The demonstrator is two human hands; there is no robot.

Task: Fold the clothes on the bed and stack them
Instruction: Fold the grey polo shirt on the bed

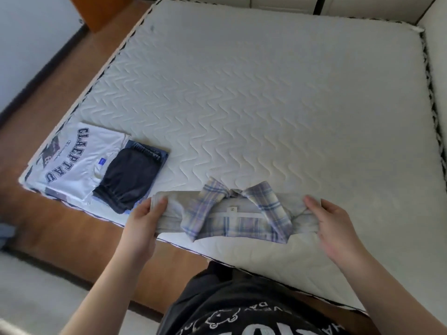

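Head view, hands (145,213) (331,221) gripping folded plaid shirt (232,211)

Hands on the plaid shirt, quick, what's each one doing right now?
Left hand: grips the left end of the folded plaid shirt, thumb on top.
Right hand: grips the shirt's right end.

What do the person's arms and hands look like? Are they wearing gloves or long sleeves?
No gloves and no long sleeves. The left hand and the right hand are bare, and both forearms are bare all the way down the picture. No rings, watch or bracelets show. Lower down is a black T-shirt with a white cartoon print and white lettering.
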